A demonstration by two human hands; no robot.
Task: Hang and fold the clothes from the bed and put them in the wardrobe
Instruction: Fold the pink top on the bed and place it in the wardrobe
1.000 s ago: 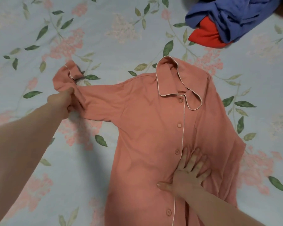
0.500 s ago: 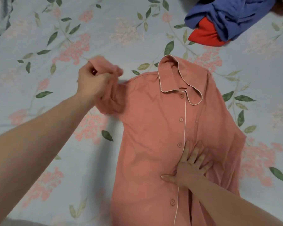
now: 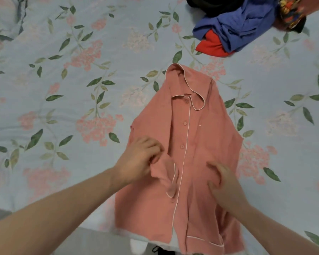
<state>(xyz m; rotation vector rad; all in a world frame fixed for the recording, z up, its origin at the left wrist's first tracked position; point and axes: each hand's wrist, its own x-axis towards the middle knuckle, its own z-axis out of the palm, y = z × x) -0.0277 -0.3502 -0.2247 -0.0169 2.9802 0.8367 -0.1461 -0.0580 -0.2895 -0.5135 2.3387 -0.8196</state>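
Pink shirt (image 3: 191,144) lies button-side up on the bed (image 3: 81,107), collar at 12 o'clock, hem at 6 o'clock hanging just over the bed edge. White piping runs down the front and around the collar; 3 buttons show along the placket. Both sides look folded in, so the body is a narrow strip. The sleeve (image 3: 168,179) is folded across the front, its cuff w/ white trim lying approx. center-left, pointing to 6 o'clock.

Left hand (image 3: 138,161) sits on the shirt's 9 o'clock edge, fingers curled, pinching the sleeve fabric near where it bunches. Bit blurred, so exact finger positions can't be told. Right hand (image 3: 223,183) is at 4 o'clock of the cuff, on the shirt's right half, fingers loosely bent & spread, pressing the cloth down; nothing gripped as far as I can tell. Both forearms come in from the bottom corners.

Pile of clothes (image 3: 247,24) at 1 o'clock, well apart from the shirt: blue garment (image 3: 238,28) on top, red piece (image 3: 210,45) sticking out below it at the 7 o'clock side, something dark behind, and a patterned multicolor item (image 3: 291,11) at the right end.

Bed sheet is pale blue w/ pink flower clusters & green leaves. At 6 o'clock, below the bed edge, gray floor (image 3: 90,242) shows, plus a white object (image 3: 138,246) partly hidden under the hem; can't tell what it is.
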